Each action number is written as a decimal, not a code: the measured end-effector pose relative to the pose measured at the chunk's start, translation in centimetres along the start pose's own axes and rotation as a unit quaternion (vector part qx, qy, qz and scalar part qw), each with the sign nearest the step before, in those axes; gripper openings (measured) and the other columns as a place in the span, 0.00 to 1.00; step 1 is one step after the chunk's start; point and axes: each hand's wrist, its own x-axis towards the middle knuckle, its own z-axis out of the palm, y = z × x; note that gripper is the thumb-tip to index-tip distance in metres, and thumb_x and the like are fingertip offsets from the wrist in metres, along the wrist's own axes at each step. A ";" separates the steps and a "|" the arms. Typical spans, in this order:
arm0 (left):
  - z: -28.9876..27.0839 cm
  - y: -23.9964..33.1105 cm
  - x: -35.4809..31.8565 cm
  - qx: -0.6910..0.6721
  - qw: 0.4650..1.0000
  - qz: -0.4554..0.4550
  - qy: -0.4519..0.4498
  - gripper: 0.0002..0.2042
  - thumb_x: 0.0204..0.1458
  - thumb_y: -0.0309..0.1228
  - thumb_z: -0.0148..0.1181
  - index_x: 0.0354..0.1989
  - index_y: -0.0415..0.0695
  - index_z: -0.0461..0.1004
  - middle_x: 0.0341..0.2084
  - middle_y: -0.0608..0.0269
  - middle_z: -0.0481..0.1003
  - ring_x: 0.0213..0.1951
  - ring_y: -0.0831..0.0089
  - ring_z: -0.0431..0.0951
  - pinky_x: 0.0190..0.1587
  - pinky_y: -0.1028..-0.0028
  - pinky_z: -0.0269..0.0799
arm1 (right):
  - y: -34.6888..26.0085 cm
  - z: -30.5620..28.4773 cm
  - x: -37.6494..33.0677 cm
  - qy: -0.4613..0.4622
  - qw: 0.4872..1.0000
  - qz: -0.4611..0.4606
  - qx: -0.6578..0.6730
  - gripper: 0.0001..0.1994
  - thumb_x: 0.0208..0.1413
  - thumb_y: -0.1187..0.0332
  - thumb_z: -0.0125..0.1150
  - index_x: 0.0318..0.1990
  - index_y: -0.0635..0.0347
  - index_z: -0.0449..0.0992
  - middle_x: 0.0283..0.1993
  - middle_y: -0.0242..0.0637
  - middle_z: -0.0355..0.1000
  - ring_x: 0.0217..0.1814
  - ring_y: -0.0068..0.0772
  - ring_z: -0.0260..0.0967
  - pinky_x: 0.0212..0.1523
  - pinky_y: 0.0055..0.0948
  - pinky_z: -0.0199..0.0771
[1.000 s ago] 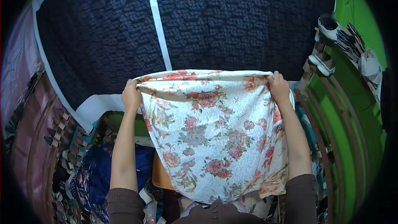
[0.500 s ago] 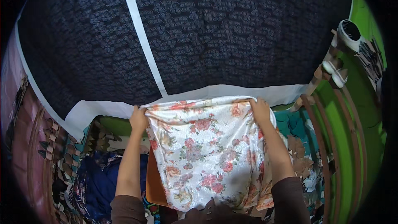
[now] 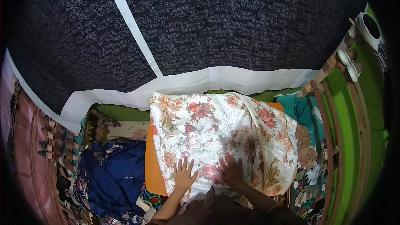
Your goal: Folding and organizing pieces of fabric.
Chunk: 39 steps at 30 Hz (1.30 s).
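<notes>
No packages, labels, signs or screens show anywhere in the view; only cloth, wooden furniture and a green wall fill the scene, near and far.

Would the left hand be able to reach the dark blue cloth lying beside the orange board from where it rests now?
Probably yes: the left hand lies flat on the floral cloth, and the dark blue cloth sits just to its left with nothing between them.
</notes>
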 end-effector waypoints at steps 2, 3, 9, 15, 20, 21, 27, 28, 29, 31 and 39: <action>-0.2 -0.7 -0.5 0.002 1.000 -0.004 0.019 0.28 0.48 0.52 0.48 0.57 0.57 0.61 0.60 0.54 0.54 0.60 0.52 0.54 0.60 0.49 0.42 | 1.3 -2.4 -0.8 -0.043 0.999 0.003 -0.031 0.26 0.49 0.58 0.50 0.58 0.53 0.61 0.61 0.51 0.52 0.63 0.50 0.48 0.59 0.56 0.46; -0.4 -1.3 -0.5 0.002 0.999 -0.018 0.029 0.27 0.48 0.52 0.49 0.57 0.56 0.62 0.59 0.54 0.55 0.59 0.53 0.55 0.60 0.49 0.43 | 2.5 -3.4 -1.0 0.030 0.999 0.033 -0.015 0.26 0.49 0.61 0.51 0.57 0.55 0.60 0.60 0.50 0.52 0.62 0.50 0.49 0.60 0.50 0.46; -0.4 -2.5 -0.7 0.003 0.999 -0.015 0.052 0.27 0.47 0.49 0.50 0.56 0.54 0.63 0.59 0.54 0.56 0.60 0.55 0.54 0.60 0.51 0.42 | 9.9 -3.3 -6.2 0.039 0.964 0.169 0.200 0.24 0.47 0.74 0.51 0.55 0.63 0.61 0.58 0.49 0.54 0.59 0.48 0.53 0.60 0.34 0.53; 0.0 -1.7 -0.1 0.000 0.999 -0.004 0.038 0.28 0.49 0.49 0.48 0.58 0.53 0.60 0.60 0.53 0.53 0.61 0.54 0.51 0.61 0.51 0.40 | 7.1 -1.5 -13.1 0.087 0.988 0.097 0.079 0.25 0.46 0.69 0.55 0.53 0.68 0.60 0.56 0.51 0.55 0.57 0.53 0.54 0.57 0.45 0.55; 0.9 3.4 -0.2 -0.039 0.998 -0.047 0.029 0.27 0.51 0.44 0.45 0.59 0.48 0.57 0.61 0.50 0.50 0.63 0.51 0.47 0.59 0.43 0.33 | 5.7 -1.2 -15.5 0.241 0.871 0.425 -0.056 0.24 0.46 0.65 0.55 0.51 0.68 0.62 0.48 0.53 0.62 0.55 0.56 0.53 0.55 0.52 0.51; 0.6 5.9 -0.4 -0.094 0.995 -0.026 0.007 0.27 0.51 0.43 0.45 0.60 0.49 0.56 0.61 0.50 0.49 0.63 0.50 0.46 0.58 0.40 0.32 | 6.8 -1.0 -16.5 0.160 0.885 0.438 -0.004 0.23 0.47 0.66 0.54 0.50 0.68 0.63 0.48 0.53 0.62 0.55 0.56 0.54 0.54 0.51 0.52; 4.0 11.9 -2.8 0.011 0.997 0.080 0.004 0.30 0.48 0.56 0.44 0.60 0.60 0.57 0.63 0.59 0.48 0.63 0.56 0.49 0.54 0.33 0.28 | 12.3 -7.3 -17.4 0.305 0.845 0.400 0.183 0.11 0.48 0.72 0.48 0.40 0.65 0.69 0.30 0.46 0.69 0.33 0.47 0.68 0.35 0.42 0.66; 4.4 11.6 -2.5 0.036 0.998 0.038 -0.034 0.30 0.48 0.57 0.44 0.60 0.61 0.57 0.64 0.63 0.46 0.63 0.59 0.49 0.56 0.36 0.29 | 13.9 -8.5 -17.9 0.293 0.907 0.293 0.070 0.12 0.47 0.70 0.50 0.40 0.64 0.69 0.29 0.45 0.68 0.32 0.46 0.67 0.34 0.41 0.66; 4.1 11.3 -2.3 0.019 0.999 0.034 -0.009 0.30 0.48 0.57 0.44 0.60 0.61 0.55 0.64 0.63 0.46 0.63 0.59 0.48 0.58 0.38 0.30 | 15.1 -10.7 -17.8 0.271 0.945 0.180 -0.046 0.12 0.46 0.69 0.52 0.39 0.63 0.69 0.27 0.44 0.67 0.31 0.44 0.67 0.33 0.40 0.66; 3.5 11.2 -1.4 0.015 0.999 0.019 -0.042 0.30 0.49 0.56 0.44 0.61 0.62 0.53 0.63 0.62 0.48 0.64 0.59 0.46 0.57 0.38 0.31 | 16.6 -14.8 -16.8 0.048 0.973 0.221 -0.053 0.11 0.48 0.67 0.54 0.40 0.58 0.73 0.28 0.46 0.68 0.30 0.47 0.67 0.34 0.43 0.66; 3.7 11.2 0.0 0.046 0.999 0.000 -0.020 0.29 0.51 0.55 0.42 0.62 0.63 0.51 0.62 0.61 0.50 0.63 0.57 0.49 0.57 0.39 0.36 | 28.3 -29.6 -11.4 0.277 0.940 0.185 -0.069 0.18 0.45 0.54 0.61 0.31 0.62 0.71 0.25 0.48 0.69 0.26 0.50 0.68 0.25 0.37 0.66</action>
